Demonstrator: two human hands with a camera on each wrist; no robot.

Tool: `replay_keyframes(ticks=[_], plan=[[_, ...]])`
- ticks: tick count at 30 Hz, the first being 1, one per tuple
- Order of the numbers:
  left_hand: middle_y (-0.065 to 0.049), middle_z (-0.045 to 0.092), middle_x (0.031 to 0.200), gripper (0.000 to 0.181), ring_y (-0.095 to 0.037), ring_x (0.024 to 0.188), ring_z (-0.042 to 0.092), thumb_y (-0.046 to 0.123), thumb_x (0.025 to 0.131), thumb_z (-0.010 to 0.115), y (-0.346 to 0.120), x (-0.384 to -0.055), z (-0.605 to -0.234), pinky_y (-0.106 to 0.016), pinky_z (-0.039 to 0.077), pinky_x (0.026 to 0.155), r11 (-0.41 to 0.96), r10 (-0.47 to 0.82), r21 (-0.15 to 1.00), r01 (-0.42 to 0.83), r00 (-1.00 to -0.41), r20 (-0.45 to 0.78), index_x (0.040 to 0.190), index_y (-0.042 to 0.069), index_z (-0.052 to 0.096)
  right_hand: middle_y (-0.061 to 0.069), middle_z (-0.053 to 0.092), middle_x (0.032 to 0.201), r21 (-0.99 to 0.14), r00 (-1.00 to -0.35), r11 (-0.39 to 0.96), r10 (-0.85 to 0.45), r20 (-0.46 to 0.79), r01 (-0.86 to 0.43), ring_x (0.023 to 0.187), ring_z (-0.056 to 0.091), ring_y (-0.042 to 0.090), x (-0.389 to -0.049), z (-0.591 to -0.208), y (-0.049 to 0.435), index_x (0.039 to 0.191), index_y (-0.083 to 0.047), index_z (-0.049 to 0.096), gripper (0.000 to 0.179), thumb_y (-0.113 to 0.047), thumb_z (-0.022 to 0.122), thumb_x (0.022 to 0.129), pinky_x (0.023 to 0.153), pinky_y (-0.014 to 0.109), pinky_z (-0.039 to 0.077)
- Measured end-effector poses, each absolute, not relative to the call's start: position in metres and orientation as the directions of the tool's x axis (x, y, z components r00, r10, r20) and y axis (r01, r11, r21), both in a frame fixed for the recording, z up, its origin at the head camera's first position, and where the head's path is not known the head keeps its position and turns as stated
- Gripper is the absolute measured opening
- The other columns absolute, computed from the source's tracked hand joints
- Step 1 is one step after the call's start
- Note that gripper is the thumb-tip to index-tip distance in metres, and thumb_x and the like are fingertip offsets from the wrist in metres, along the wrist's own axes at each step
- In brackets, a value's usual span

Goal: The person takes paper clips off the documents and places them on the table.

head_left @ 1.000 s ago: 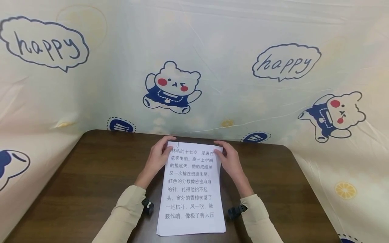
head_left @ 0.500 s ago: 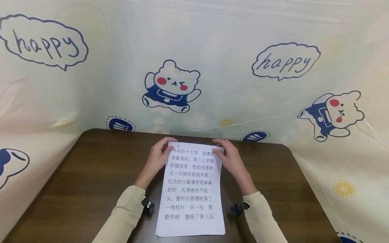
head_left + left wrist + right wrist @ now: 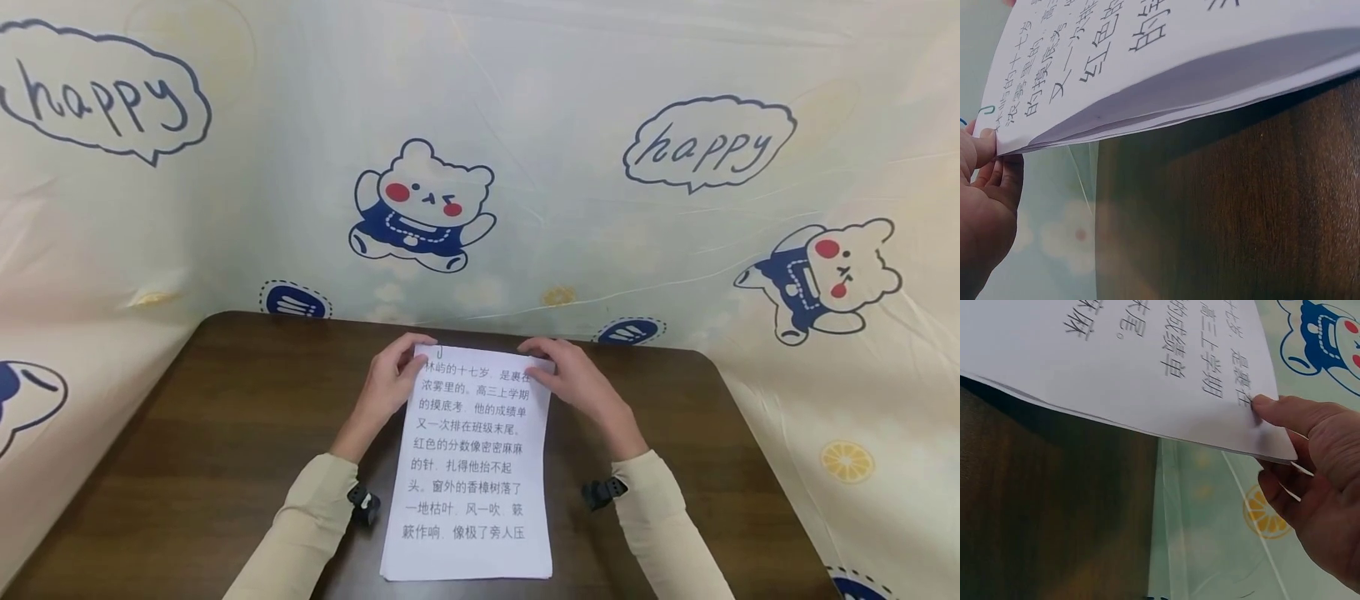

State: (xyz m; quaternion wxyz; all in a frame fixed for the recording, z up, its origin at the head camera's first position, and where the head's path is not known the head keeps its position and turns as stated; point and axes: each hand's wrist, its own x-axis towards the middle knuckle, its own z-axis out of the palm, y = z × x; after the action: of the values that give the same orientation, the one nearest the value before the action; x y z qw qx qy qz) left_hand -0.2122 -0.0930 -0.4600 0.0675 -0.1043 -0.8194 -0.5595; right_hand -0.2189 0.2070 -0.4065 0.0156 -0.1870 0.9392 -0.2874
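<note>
A stack of printed paper sheets point(image 3: 472, 467) with black characters faces up between both hands in the head view. A small green paper clip point(image 3: 987, 109) sits on its top edge near the left corner. My left hand point(image 3: 388, 375) pinches that top left corner, thumb on the printed face and fingers beneath. At the top right corner, my right hand point(image 3: 581, 379) pinches the stack the same way, its thumb point(image 3: 1269, 409) beside the first lines of text. Along the left side the sheets part slightly, as the left wrist view shows.
A dark brown wooden table point(image 3: 225, 433) lies under the stack. Behind it hangs a pale curtain point(image 3: 540, 200) printed with bears and speech bubbles. Black wrist cameras point(image 3: 365, 505) sit at both cuffs of the light sleeves point(image 3: 307, 517).
My right wrist and forearm have swung outward to the right, with the hand still pinching its corner. The left hand keeps its place on the stack, and the head view tilts down slightly.
</note>
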Motion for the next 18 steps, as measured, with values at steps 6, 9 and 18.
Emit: replay_keyframes(ticks=[6,9,18], plan=[[-0.012,0.066,0.109,0.026,-0.024,0.084,0.062,0.011,0.101,0.058,-0.094,-0.21,-0.458,-0.022,0.05,0.068,0.349,0.095,0.908,0.231,-0.973,0.211,0.126,0.019,0.063,0.003,0.067,0.115,-0.499,-0.93,0.8,-0.366,0.034,-0.333,0.101,0.059,0.021,-0.215,-0.401,0.204,0.123,-0.019,0.067,0.028,-0.019,0.069,0.095,0.087,0.036,0.053],[-0.012,0.066,0.11,0.026,-0.023,0.085,0.062,0.011,0.101,0.058,-0.094,-0.21,-0.46,-0.021,0.05,0.069,0.35,0.098,0.908,0.23,-0.973,0.208,0.125,0.019,0.063,0.004,0.069,0.112,-0.388,-0.917,0.838,-0.396,0.052,-0.384,0.097,0.058,0.02,-0.215,-0.401,0.202,0.122,-0.015,0.069,0.028,-0.02,0.069,0.095,0.087,0.035,0.052],[-0.011,0.067,0.11,0.026,-0.022,0.084,0.062,0.01,0.101,0.058,-0.092,-0.212,-0.463,-0.022,0.05,0.068,0.352,0.106,0.904,0.24,-0.971,0.217,0.125,0.018,0.063,0.004,0.076,0.1,0.066,-0.818,0.832,-0.554,0.157,-0.551,0.086,0.057,0.02,-0.219,-0.404,0.193,0.111,-0.01,0.074,0.021,-0.017,0.069,0.092,0.082,0.034,0.05]])
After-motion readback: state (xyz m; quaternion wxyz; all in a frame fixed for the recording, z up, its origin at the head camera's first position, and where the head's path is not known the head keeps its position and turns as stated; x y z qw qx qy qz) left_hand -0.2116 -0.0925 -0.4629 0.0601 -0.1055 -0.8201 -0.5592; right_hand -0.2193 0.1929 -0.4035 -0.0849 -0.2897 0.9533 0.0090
